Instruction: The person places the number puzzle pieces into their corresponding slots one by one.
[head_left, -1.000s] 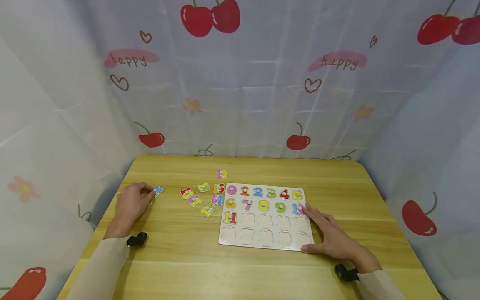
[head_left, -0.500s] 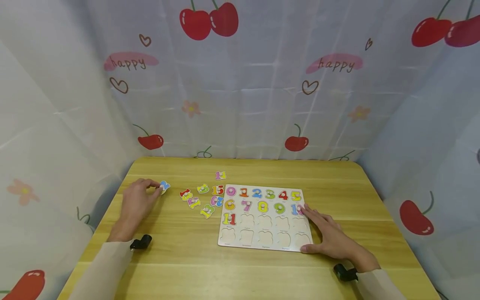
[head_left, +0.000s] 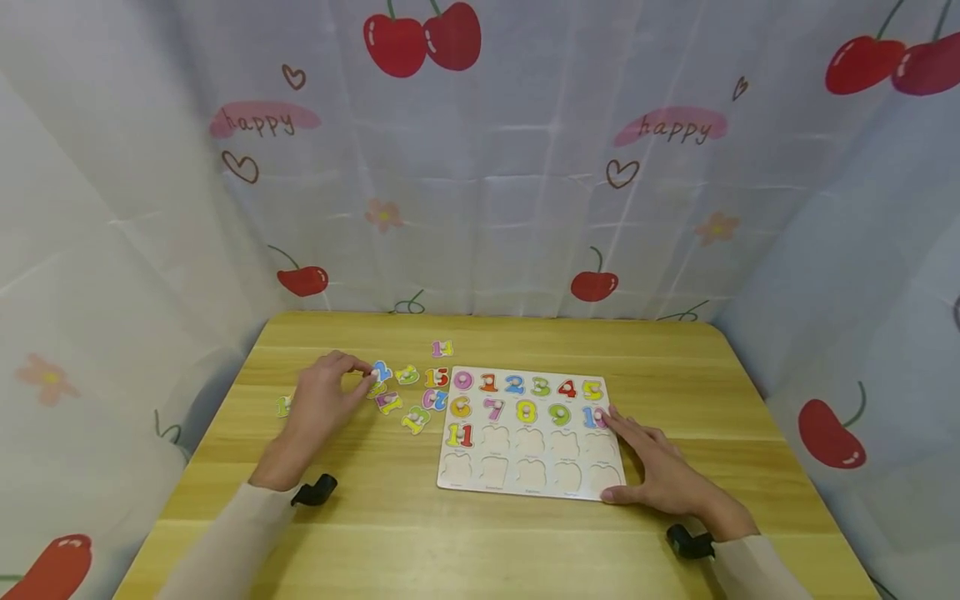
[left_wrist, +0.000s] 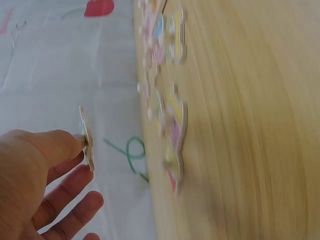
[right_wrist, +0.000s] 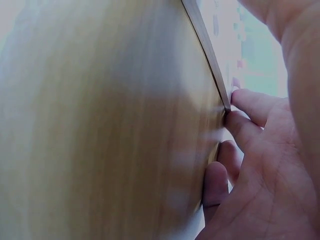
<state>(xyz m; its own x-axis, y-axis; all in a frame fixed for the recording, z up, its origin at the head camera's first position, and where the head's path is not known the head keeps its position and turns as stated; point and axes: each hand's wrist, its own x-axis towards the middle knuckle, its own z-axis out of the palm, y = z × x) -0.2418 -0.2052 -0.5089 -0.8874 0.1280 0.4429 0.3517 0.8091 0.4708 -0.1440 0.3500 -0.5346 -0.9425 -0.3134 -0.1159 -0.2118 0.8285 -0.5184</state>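
In the head view my left hand (head_left: 322, 408) pinches a number puzzle piece (head_left: 382, 371) showing a blue 2, between thumb and forefinger. The left wrist view shows this held piece (left_wrist: 87, 140) edge-on, lifted off the table, the other fingers loosely bent. My right hand (head_left: 663, 475) rests at the right side of the white number puzzle board (head_left: 480, 483), forefinger by the 10 and thumb at the near corner. Pieces 0 to 11 fill the board's upper slots; several bare recesses lie below. In the right wrist view the fingers (right_wrist: 250, 130) touch the board's edge.
Loose number pieces lie left of the board, including a 13 (head_left: 416, 419), a 15 (head_left: 437, 377) and a 14 (head_left: 442, 348). Another piece (head_left: 283, 406) lies left of my left hand. A patterned curtain (head_left: 480, 250) hangs behind the wooden table (head_left: 525, 550).
My left hand has moved right with the pinched piece, from the table's left side to above the loose pieces. A piece left of that hand has come into view. My right hand stays put.
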